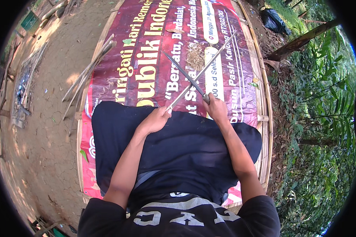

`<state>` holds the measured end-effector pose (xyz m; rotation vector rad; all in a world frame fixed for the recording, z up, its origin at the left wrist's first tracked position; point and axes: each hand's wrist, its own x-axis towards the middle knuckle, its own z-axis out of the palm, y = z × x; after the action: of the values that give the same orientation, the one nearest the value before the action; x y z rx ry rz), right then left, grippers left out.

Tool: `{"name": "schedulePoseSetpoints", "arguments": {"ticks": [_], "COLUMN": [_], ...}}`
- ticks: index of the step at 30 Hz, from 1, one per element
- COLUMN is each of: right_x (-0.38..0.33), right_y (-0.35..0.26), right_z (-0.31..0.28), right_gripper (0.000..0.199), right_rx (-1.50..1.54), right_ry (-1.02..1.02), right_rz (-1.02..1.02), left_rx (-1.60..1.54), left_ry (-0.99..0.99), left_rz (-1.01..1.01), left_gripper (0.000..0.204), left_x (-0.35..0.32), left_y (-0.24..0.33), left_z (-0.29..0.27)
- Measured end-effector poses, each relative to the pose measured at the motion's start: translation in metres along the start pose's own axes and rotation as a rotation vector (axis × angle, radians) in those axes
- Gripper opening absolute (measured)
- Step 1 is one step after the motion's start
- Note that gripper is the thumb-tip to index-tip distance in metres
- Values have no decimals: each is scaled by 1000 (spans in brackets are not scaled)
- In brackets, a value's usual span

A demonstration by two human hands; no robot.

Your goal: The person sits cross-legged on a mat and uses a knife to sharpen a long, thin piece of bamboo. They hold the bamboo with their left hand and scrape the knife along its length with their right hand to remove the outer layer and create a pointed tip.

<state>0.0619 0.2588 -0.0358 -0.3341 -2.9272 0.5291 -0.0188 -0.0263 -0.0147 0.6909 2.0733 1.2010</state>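
Note:
My left hand point(154, 120) is closed around the near end of a thin, pale stick point(214, 57), probably split bamboo, which slants away to the far right. In my right hand point(216, 108) is the handle of a knife point(180, 70); its long, dark, pointed blade slants to the far left. Blade and stick cross in front of me, a little beyond my hands. From this view I cannot tell whether they touch. Over my lap lies a dark cloth point(182, 136), below both hands.
A red printed banner point(142, 59) covers the bamboo platform point(265, 94). Light shavings point(195, 59) lie on it. Several thin sticks point(89, 65) rest across its left edge. Cracked soil point(47, 130) lies left; a black bag point(273, 21), a log point(304, 41) and plants point(324, 130) are right.

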Motion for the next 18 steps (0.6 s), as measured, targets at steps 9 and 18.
{"name": "schedulePoseSetpoints", "arguments": {"ticks": [9,18], "right_x": [-14,-9], "right_y": [-3,5], "right_z": [8,3], "right_gripper": [30,32], "right_rx": [17,47], "right_ry": [-59,-72], "right_rz": [-217,104], "left_rx": [128,71], "left_ry": [-17,1], "left_rz": [-34,-29], "left_gripper": [29,20], "left_x": [-17,-10], "left_y": [5,-5], "left_z": [4,5]}}
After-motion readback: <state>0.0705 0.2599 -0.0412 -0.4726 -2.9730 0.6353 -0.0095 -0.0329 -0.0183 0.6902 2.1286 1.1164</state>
